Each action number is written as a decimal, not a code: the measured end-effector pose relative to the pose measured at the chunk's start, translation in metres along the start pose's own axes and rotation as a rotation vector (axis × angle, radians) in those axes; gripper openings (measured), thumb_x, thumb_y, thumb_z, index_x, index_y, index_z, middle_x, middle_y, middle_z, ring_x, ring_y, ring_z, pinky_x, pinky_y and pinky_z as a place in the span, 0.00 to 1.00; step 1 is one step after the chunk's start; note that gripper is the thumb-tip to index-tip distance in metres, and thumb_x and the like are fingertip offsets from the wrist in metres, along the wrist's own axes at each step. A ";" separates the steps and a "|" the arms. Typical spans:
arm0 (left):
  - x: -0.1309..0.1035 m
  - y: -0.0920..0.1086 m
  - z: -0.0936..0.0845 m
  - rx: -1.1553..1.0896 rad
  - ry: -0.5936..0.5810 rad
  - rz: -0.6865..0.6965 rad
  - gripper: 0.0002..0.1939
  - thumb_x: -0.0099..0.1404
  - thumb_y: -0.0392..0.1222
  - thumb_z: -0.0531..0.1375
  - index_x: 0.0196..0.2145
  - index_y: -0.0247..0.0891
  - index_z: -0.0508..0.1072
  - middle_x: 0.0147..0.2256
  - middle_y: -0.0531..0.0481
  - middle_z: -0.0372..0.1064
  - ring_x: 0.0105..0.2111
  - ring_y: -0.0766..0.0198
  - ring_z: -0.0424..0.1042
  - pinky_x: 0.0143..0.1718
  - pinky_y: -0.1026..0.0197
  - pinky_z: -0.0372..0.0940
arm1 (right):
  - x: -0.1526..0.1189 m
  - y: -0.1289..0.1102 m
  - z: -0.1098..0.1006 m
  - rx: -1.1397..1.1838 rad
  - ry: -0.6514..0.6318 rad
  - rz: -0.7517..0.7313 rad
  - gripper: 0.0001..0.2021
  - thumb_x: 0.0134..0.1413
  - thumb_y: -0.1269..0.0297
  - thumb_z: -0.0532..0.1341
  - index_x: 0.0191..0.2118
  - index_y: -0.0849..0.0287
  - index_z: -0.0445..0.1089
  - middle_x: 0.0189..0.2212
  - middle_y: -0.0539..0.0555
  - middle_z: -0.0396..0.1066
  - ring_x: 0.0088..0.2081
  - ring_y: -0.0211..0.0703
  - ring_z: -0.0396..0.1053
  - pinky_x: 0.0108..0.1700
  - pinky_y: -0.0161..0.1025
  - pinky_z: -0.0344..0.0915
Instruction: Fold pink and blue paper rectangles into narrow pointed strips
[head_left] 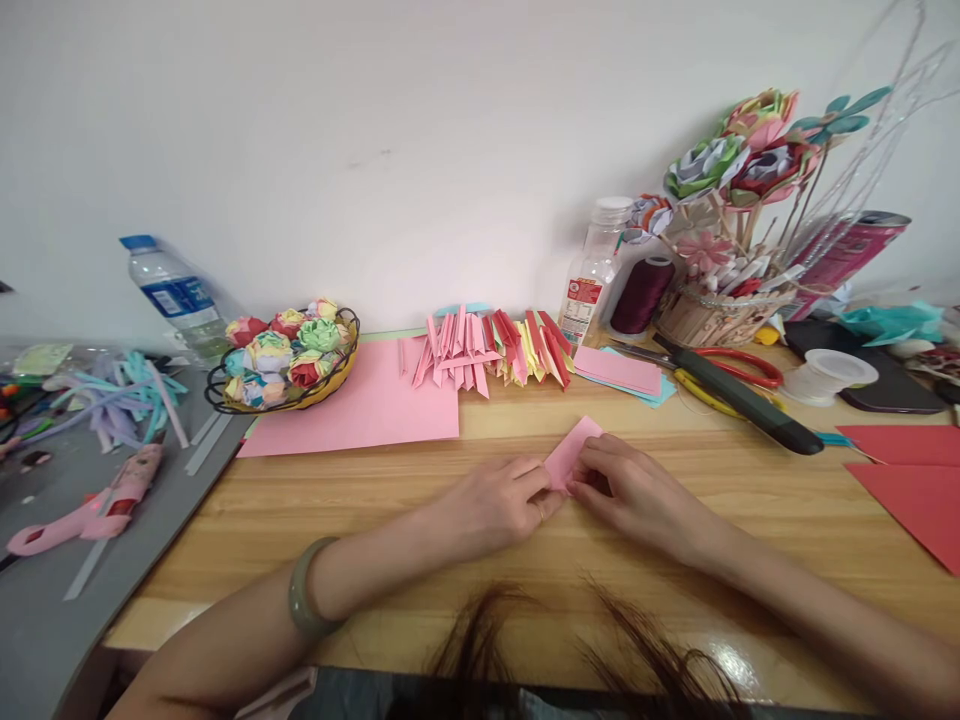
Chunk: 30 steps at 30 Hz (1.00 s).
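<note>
A small pink paper strip (568, 452) slants over the wooden table, held between both hands. My left hand (517, 500) is closed on its left edge, fingers bent against the paper. On the other side, my right hand (637, 490) pinches the strip's lower right part with thumb and fingertips. Just beyond lie folded paper pieces (457, 350) in pink, red and yellow, standing in a row. A short stack of pink paper slips (619, 371) rests on blue ones behind my right hand.
At left are a basket of paper flowers (289, 360), a pink sheet (375, 400), a water bottle (176, 300) and a pink glue gun (97, 505). To the right lie a dark-handled cutter (742, 395), red-handled scissors (750, 365), a thread spool (829, 375) and red paper (915, 500).
</note>
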<state>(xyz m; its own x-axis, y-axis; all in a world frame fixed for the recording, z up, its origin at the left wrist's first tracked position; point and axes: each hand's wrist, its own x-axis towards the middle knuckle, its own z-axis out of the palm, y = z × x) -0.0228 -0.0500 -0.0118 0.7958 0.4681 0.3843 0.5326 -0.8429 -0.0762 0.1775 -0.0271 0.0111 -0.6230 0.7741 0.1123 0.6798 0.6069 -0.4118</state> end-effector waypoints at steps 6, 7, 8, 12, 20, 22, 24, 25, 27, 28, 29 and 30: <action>0.001 0.001 -0.003 -0.023 -0.052 -0.027 0.11 0.69 0.37 0.46 0.38 0.32 0.67 0.34 0.49 0.64 0.36 0.65 0.64 0.37 0.62 0.62 | 0.000 0.002 0.003 -0.022 0.007 0.002 0.07 0.52 0.71 0.53 0.25 0.60 0.63 0.26 0.55 0.65 0.29 0.41 0.61 0.31 0.37 0.57; 0.001 0.001 -0.003 -0.027 -0.060 -0.034 0.11 0.69 0.37 0.46 0.38 0.32 0.67 0.34 0.49 0.64 0.36 0.65 0.64 0.37 0.63 0.62 | 0.000 0.002 0.003 -0.023 0.003 0.003 0.07 0.52 0.71 0.53 0.25 0.60 0.63 0.26 0.54 0.65 0.29 0.41 0.61 0.31 0.37 0.57; 0.001 0.001 -0.004 -0.034 -0.071 -0.037 0.11 0.69 0.37 0.46 0.39 0.32 0.67 0.34 0.49 0.64 0.36 0.65 0.64 0.37 0.63 0.62 | 0.000 0.002 0.003 -0.023 -0.002 0.002 0.07 0.52 0.71 0.53 0.25 0.60 0.62 0.26 0.54 0.64 0.29 0.41 0.61 0.31 0.37 0.57; 0.001 0.001 -0.005 -0.077 -0.091 -0.057 0.11 0.69 0.37 0.46 0.40 0.33 0.66 0.34 0.48 0.64 0.36 0.65 0.64 0.38 0.63 0.62 | -0.001 0.005 0.002 -0.005 -0.013 -0.021 0.06 0.53 0.70 0.52 0.27 0.60 0.61 0.27 0.54 0.64 0.30 0.41 0.60 0.31 0.37 0.58; 0.002 -0.010 -0.009 0.026 0.035 -0.014 0.10 0.68 0.39 0.50 0.39 0.35 0.69 0.37 0.47 0.67 0.42 0.63 0.65 0.42 0.61 0.62 | -0.006 0.012 -0.016 0.008 -0.039 -0.326 0.09 0.58 0.70 0.51 0.35 0.59 0.68 0.35 0.57 0.65 0.38 0.44 0.61 0.40 0.41 0.60; 0.002 -0.016 -0.011 0.127 0.073 -0.006 0.09 0.67 0.38 0.51 0.37 0.35 0.70 0.37 0.47 0.67 0.41 0.60 0.64 0.42 0.58 0.62 | -0.007 0.007 -0.016 -0.018 -0.071 -0.382 0.11 0.59 0.69 0.50 0.41 0.59 0.69 0.36 0.58 0.65 0.40 0.45 0.62 0.41 0.42 0.60; 0.001 -0.019 -0.012 0.178 0.090 -0.042 0.10 0.67 0.37 0.51 0.33 0.33 0.71 0.38 0.46 0.68 0.41 0.60 0.65 0.41 0.57 0.63 | -0.008 -0.001 -0.015 -0.045 -0.104 -0.381 0.13 0.58 0.67 0.52 0.46 0.60 0.67 0.37 0.58 0.65 0.40 0.45 0.62 0.42 0.43 0.61; 0.000 -0.020 -0.013 0.175 0.084 -0.058 0.10 0.67 0.37 0.51 0.33 0.33 0.71 0.38 0.46 0.68 0.41 0.60 0.64 0.41 0.57 0.63 | -0.008 -0.005 -0.014 -0.057 -0.113 -0.368 0.14 0.57 0.66 0.52 0.47 0.60 0.66 0.37 0.59 0.65 0.40 0.46 0.62 0.41 0.44 0.62; -0.001 -0.019 -0.013 0.123 0.049 -0.046 0.10 0.68 0.37 0.50 0.37 0.33 0.71 0.40 0.46 0.68 0.42 0.61 0.64 0.43 0.58 0.62 | -0.009 -0.010 -0.012 -0.071 -0.107 -0.332 0.15 0.57 0.64 0.54 0.49 0.60 0.66 0.37 0.59 0.65 0.40 0.47 0.62 0.41 0.45 0.62; -0.002 -0.018 -0.013 0.091 0.035 -0.032 0.10 0.68 0.37 0.50 0.39 0.33 0.70 0.40 0.46 0.68 0.43 0.61 0.64 0.44 0.59 0.62 | -0.010 -0.012 -0.011 -0.066 -0.104 -0.316 0.15 0.57 0.63 0.54 0.49 0.60 0.66 0.37 0.59 0.65 0.40 0.47 0.62 0.41 0.45 0.62; -0.003 -0.017 -0.013 0.060 0.023 -0.022 0.11 0.68 0.37 0.50 0.41 0.33 0.70 0.40 0.46 0.68 0.43 0.61 0.63 0.44 0.59 0.62 | -0.010 -0.012 -0.010 -0.052 -0.106 -0.303 0.15 0.57 0.63 0.53 0.48 0.59 0.66 0.37 0.58 0.65 0.39 0.47 0.63 0.41 0.44 0.62; -0.003 -0.017 -0.014 0.036 0.013 -0.019 0.11 0.68 0.38 0.50 0.42 0.33 0.69 0.41 0.47 0.68 0.44 0.61 0.63 0.45 0.59 0.62 | -0.010 -0.011 -0.010 -0.025 -0.108 -0.288 0.14 0.58 0.63 0.52 0.47 0.59 0.68 0.36 0.57 0.66 0.39 0.45 0.63 0.40 0.42 0.62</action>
<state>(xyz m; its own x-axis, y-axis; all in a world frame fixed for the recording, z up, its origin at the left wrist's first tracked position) -0.0384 -0.0410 0.0007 0.7820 0.4801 0.3975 0.5576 -0.8239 -0.1017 0.1799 -0.0403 0.0232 -0.8282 0.5465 0.1240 0.4774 0.8039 -0.3546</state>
